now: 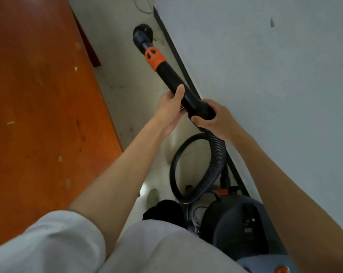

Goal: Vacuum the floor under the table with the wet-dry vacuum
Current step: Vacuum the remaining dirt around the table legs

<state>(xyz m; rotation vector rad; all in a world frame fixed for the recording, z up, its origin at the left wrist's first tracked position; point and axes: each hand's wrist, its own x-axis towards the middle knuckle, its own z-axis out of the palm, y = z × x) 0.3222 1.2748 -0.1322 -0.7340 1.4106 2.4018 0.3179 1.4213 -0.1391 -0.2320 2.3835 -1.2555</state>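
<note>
A grey-white wall [265, 75] rises right of the hands, a dark baseboard [178, 56] along its foot. A thin cable [142, 8] lies far ahead of them.

I grip the wand [172, 75] with my left hand [169, 111] and right hand [216, 117], its brush [143, 34] on the floor [123, 62] beside the table [38, 85].

A pale, scuffed floor [125, 79] runs as a narrow strip between an orange-brown wooden counter [38, 95] on the left and a grey-white wall [265, 75] on the right, with a dark baseboard [178, 56] along the wall's foot
</note>
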